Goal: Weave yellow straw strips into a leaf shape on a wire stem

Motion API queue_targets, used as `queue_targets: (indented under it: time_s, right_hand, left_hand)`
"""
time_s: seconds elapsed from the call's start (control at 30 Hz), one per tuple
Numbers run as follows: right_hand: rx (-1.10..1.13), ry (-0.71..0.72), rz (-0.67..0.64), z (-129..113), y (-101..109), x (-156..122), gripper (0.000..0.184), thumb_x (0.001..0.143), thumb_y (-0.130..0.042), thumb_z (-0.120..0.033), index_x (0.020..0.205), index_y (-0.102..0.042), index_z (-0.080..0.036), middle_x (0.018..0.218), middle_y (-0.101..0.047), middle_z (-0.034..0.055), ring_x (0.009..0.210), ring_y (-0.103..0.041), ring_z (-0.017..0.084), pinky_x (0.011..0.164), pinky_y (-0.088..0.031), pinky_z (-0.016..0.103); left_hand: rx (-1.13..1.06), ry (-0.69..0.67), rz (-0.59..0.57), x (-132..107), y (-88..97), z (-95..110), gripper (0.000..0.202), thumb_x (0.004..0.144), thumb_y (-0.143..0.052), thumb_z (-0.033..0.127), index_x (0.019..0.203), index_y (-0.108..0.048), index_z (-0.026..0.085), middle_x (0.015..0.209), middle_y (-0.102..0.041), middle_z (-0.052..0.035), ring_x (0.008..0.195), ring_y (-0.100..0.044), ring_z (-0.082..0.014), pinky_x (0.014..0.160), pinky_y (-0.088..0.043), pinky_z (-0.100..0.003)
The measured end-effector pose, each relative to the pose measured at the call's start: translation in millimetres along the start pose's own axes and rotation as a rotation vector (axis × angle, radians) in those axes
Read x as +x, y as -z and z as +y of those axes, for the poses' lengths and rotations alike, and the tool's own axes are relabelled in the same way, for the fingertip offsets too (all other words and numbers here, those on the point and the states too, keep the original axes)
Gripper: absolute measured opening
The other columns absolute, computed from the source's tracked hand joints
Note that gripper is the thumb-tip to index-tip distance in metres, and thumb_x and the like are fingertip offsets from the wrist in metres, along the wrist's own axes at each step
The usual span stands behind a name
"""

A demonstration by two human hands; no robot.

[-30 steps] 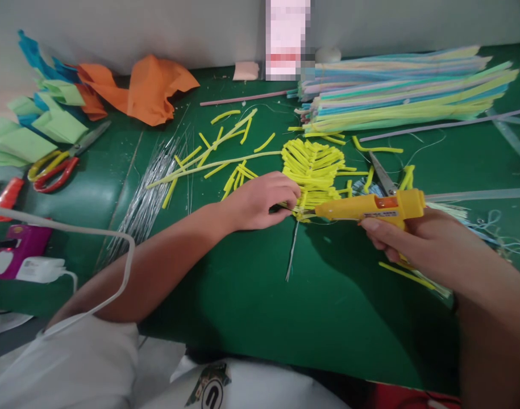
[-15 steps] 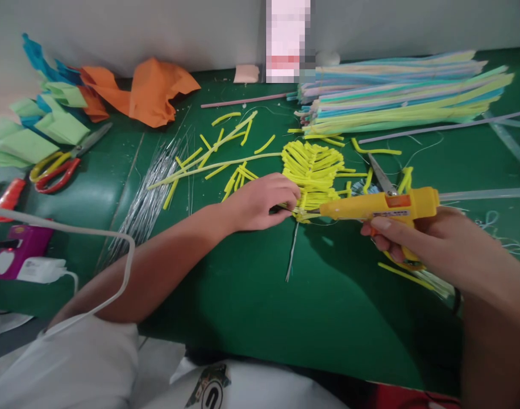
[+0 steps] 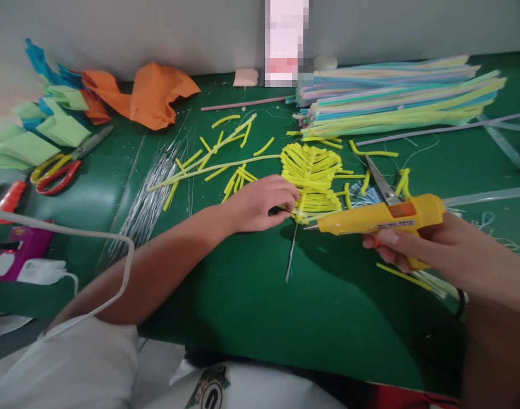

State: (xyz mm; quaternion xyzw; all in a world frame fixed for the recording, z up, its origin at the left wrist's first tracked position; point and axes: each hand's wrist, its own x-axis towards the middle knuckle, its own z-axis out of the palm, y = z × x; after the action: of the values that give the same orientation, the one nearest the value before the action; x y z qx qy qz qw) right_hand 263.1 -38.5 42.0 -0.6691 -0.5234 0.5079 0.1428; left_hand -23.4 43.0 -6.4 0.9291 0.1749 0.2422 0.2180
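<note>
My left hand (image 3: 262, 201) rests on the green table, fingers pinched on the lower end of a leaf shape made of yellow pipe-cleaner pieces (image 3: 313, 173). A thin wire stem (image 3: 291, 250) sticks out below the leaf toward me. My right hand (image 3: 407, 247) grips a yellow hot glue gun (image 3: 381, 217). The gun's metal nozzle points left and hovers just right of the leaf's base, a small gap away from it.
Cut yellow pieces (image 3: 225, 165) and a bundle of silver wires (image 3: 146, 196) lie left of the leaf. Pastel pipe cleaners (image 3: 400, 99) are stacked at the back right. Scissors (image 3: 381, 182) lie behind the gun; red-handled scissors (image 3: 61, 167), paper scraps (image 3: 144, 94) and a white cable (image 3: 72, 233) are at left.
The glue gun's nozzle has pulled back from the leaf's base, moving right and slightly down with my right hand. My left hand has stayed in place.
</note>
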Motion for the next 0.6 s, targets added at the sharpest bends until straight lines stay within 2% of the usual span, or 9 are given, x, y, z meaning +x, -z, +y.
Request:
queue_targets:
  time_s: [0.07,0.17,0.23,0.3,0.4,0.47,0.57,0.6]
  right_hand:
    - [0.095,0.024,0.038,1,1,-1,0.066,0.047,-0.075,-0.078,0.071,-0.071,-0.016,0.06,-0.064,0.0074,0.048,-0.055,0.015,0.042,-0.047,0.028]
    - [0.238,0.1,0.165,2,3,-2,0.049,0.059,-0.079,-0.062,0.073,-0.069,-0.017,0.064,-0.064,0.0054,0.051,-0.057,0.014,0.044,-0.046,0.025]
    - [0.318,0.127,0.273,0,5,-1,0.037,0.066,-0.078,-0.052,0.069,-0.065,-0.018,0.059,-0.062,0.003,0.048,-0.055,0.013,0.042,-0.043,0.023]
    - [0.361,0.118,0.387,-3,8,-1,0.027,0.067,-0.077,-0.041,0.066,-0.063,-0.018,0.054,-0.058,0.0015,0.047,-0.053,0.012,0.04,-0.04,0.022]
    - [0.464,0.074,0.557,-2,17,1,0.016,0.066,-0.072,-0.028,0.076,-0.065,-0.017,0.057,-0.06,0.0018,0.049,-0.056,0.014,0.039,-0.038,0.021]
    - [0.492,0.056,0.688,6,27,3,0.012,0.071,-0.064,-0.028,0.077,-0.064,-0.017,0.065,-0.063,0.0041,0.05,-0.057,0.014,0.044,-0.044,0.024]
    - [0.283,-0.081,0.777,24,48,6,0.021,0.082,-0.055,-0.037,0.079,-0.063,-0.018,0.077,-0.066,0.0078,0.059,-0.06,0.017,0.053,-0.047,0.03]
    - [0.15,-0.154,0.761,29,55,7,0.025,0.084,-0.052,-0.042,0.078,-0.062,-0.019,0.078,-0.066,0.0081,0.061,-0.059,0.017,0.057,-0.047,0.031]
  left_hand:
    - [0.004,-0.009,0.007,0,-0.4,-1,0.007,0.086,-0.056,0.014,0.083,-0.06,0.018,0.103,-0.07,-0.0111,0.099,-0.064,-0.02,0.091,-0.049,-0.038]
    - [0.002,-0.012,0.012,0,-0.9,-1,0.007,0.085,-0.056,0.013,0.083,-0.061,0.018,0.103,-0.07,-0.0101,0.098,-0.064,-0.0194,0.091,-0.049,-0.038]
    - [0.001,-0.002,0.013,0,-1.2,-1,0.007,0.085,-0.057,0.013,0.083,-0.061,0.019,0.103,-0.07,-0.0096,0.098,-0.064,-0.0194,0.091,-0.049,-0.038]
    - [0.003,0.011,0.013,0,-1.5,-1,0.007,0.084,-0.057,0.013,0.083,-0.061,0.019,0.102,-0.071,-0.0093,0.099,-0.064,-0.0198,0.091,-0.05,-0.038]
    - [0.006,0.027,0.008,-1,-2.0,-2,0.006,0.084,-0.058,0.014,0.083,-0.062,0.018,0.102,-0.071,-0.0091,0.1,-0.064,-0.0202,0.091,-0.05,-0.039]
    - [0.007,0.029,0.004,-1,-2.0,-2,0.006,0.085,-0.058,0.014,0.084,-0.063,0.018,0.103,-0.071,-0.0091,0.1,-0.064,-0.0203,0.091,-0.051,-0.039]
    - [0.005,0.024,0.009,-1,-1.5,-2,0.006,0.085,-0.058,0.015,0.084,-0.063,0.018,0.103,-0.071,-0.0098,0.101,-0.064,-0.0204,0.091,-0.051,-0.039]
    - [0.005,0.022,0.011,-1,-1.2,-1,0.006,0.085,-0.058,0.015,0.085,-0.063,0.018,0.103,-0.071,-0.0099,0.101,-0.065,-0.0204,0.091,-0.051,-0.039]
